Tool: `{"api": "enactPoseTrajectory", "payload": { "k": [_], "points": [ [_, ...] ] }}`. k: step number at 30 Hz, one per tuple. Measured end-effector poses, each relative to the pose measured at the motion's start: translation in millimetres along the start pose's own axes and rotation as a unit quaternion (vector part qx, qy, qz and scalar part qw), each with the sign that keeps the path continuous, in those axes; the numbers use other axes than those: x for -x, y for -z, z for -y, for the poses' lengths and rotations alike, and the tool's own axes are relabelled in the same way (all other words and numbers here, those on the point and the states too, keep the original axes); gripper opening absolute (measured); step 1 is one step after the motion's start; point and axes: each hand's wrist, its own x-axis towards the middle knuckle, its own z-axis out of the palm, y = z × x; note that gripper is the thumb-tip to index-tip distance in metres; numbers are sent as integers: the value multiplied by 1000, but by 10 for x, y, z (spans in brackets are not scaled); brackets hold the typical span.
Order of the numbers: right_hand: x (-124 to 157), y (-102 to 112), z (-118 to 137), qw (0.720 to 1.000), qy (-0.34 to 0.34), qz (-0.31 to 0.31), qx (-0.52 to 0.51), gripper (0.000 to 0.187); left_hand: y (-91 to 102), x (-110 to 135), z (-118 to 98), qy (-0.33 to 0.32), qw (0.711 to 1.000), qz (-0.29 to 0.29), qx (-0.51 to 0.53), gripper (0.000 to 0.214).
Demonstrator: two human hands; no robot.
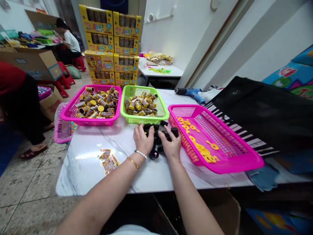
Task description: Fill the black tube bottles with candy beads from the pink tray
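A small pile of black plastic cylinders (160,138) lies on the white marbled table, between and under my hands. My left hand (143,140), with a beaded bracelet and a gold bangle at the wrist, is curled round the pile's left side. From the right, my right hand (172,143) grips some of the cylinders, and one black cylinder (174,131) shows upright by its fingers. Another cylinder (154,154) lies near my left thumb, its round end facing me. My fingers hide part of the pile. Printed yellow stickers (109,160) lie left of my left forearm.
A pink basket (91,122) and a green basket (144,119) hold yellow-labelled cylinders. Another pink basket (227,163) at right holds yellow plastic pieces (201,150). Behind are stacked yellow boxes (112,45) and a blue heat gun (188,92). One person (22,107) stands left; another (70,40) sits behind.
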Motion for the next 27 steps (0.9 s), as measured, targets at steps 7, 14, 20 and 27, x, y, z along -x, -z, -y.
{"api": "enactPoseTrajectory", "payload": {
  "k": [7,14,20,27],
  "points": [
    [25,-43,146,995,70,-22,61,48,-8,0,-9,1,999,-14,40,53],
    [-94,334,492,988,136,-77,7,27,193,224,-319,-280,959,42,-6,53],
    [-806,921,804,990,137,25,14,17,108,339,-309,-344,928,137,-39,41],
    [-2593,35,837,929,-60,360,57,6,78,319,-318,-341,933,116,12,25]
  ]
}}
